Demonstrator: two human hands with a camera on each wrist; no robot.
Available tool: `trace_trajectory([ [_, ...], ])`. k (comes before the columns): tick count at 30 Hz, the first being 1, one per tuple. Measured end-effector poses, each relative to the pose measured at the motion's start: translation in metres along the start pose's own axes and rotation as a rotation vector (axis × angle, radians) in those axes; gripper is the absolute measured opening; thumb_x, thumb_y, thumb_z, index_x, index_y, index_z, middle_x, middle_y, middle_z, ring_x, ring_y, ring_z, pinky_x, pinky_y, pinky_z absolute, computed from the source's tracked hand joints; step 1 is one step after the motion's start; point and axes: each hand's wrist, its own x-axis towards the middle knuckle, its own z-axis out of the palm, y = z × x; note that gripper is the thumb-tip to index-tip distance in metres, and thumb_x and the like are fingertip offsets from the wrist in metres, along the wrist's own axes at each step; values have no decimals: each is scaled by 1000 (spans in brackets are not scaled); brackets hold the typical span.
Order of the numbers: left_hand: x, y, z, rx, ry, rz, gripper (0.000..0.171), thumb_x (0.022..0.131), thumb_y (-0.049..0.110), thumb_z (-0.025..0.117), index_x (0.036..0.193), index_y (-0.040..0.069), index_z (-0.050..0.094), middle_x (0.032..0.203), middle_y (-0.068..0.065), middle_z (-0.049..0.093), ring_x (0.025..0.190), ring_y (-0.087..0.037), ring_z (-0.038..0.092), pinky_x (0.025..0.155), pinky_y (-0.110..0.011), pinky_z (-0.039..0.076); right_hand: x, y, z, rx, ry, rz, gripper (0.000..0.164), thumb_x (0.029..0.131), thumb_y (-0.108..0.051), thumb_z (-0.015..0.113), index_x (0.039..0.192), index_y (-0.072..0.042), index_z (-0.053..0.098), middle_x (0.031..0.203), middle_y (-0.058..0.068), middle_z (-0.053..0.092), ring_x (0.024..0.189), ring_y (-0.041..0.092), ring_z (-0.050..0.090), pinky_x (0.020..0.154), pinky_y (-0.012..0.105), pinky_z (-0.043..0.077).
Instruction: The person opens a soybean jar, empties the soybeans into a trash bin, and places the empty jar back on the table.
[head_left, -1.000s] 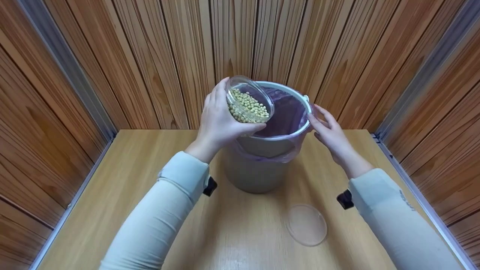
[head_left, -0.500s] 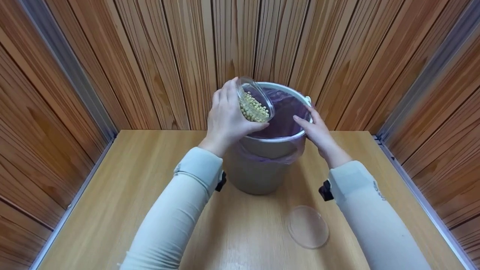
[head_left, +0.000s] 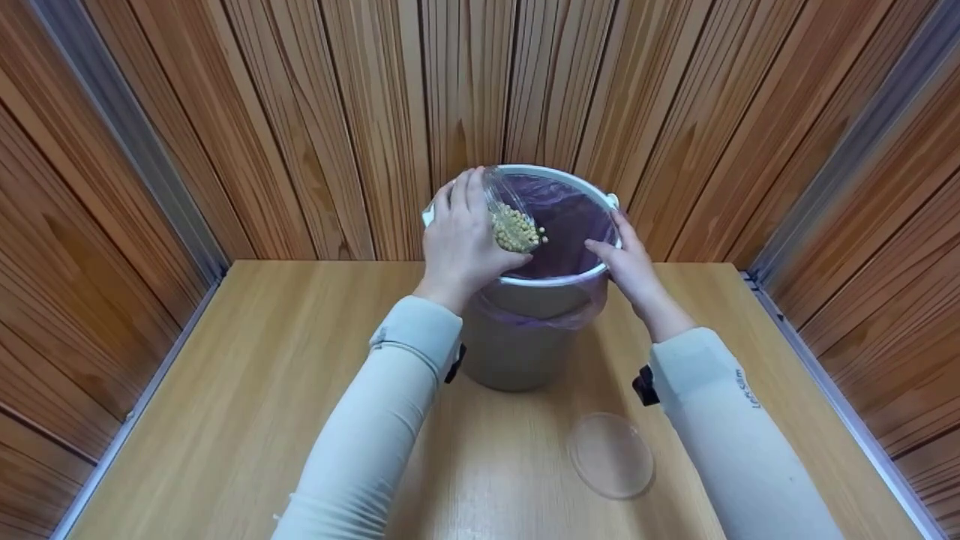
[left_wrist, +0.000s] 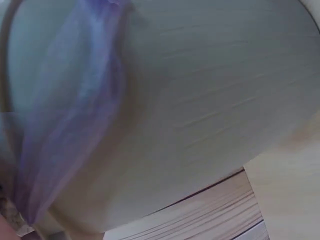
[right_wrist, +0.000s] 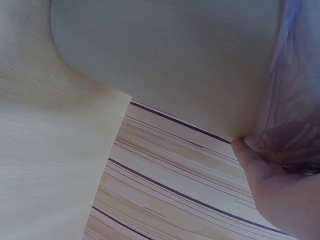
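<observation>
My left hand grips a clear round plastic container of pale dried peas. It is tilted steeply to the right over the mouth of a grey bucket. A few peas are at its lower lip, just past the edge. A thin purple bag lines the bucket and folds down outside. On the right side my right hand holds the white rim, thumb inside and fingers outside. In the right wrist view, part of that hand touches the bag. The left wrist view mostly shows the bucket wall.
A clear round lid lies flat on the wooden table, in front of the bucket and to its right. Wood-panelled walls close off the back and both sides. The bucket stands near the back wall.
My left hand has moved right and tipped the container further, and peas now reach past its lip. My right hand has shifted inward, its thumb now over the rim inside the bucket.
</observation>
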Motion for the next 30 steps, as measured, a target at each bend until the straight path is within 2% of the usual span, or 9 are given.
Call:
trace_trajectory([
  [5, -1, 0, 2, 42, 10, 5, 125, 61, 62, 85, 155, 7, 23, 157, -10, 34, 142, -34, 35, 100, -49, 52, -1, 1, -1, 6, -2, -17, 80, 99, -24, 50, 160, -16, -1, 168, 11, -2, 153, 35, 10, 122, 52, 23],
  [9, 0, 1, 3, 102, 15, 28, 124, 62, 61, 85, 154, 7, 23, 157, -11, 35, 140, -35, 36, 100, -46, 53, -2, 2, -1, 22, -3, -2, 83, 98, -25, 51, 160, -18, -3, 167, 13, 1, 153, 35, 14, 122, 52, 24],
  [16, 0, 3, 4, 158, -12, 28, 123, 63, 61, 84, 154, 6, 23, 157, -12, 34, 141, -37, 35, 105, -45, 49, -2, 5, 1, 83, -12, 12, 83, 98, -23, 50, 160, -17, -6, 167, 15, 1, 151, 35, 19, 121, 52, 25],
  [30, 0, 8, -1, 232, -46, 56, 121, 66, 60, 83, 155, 5, 22, 157, -15, 33, 143, -39, 33, 115, -45, 39, -3, 3, 1, 67, -17, 16, 82, 98, -25, 49, 160, -19, -5, 167, 14, 0, 152, 35, 17, 121, 55, 25],
])
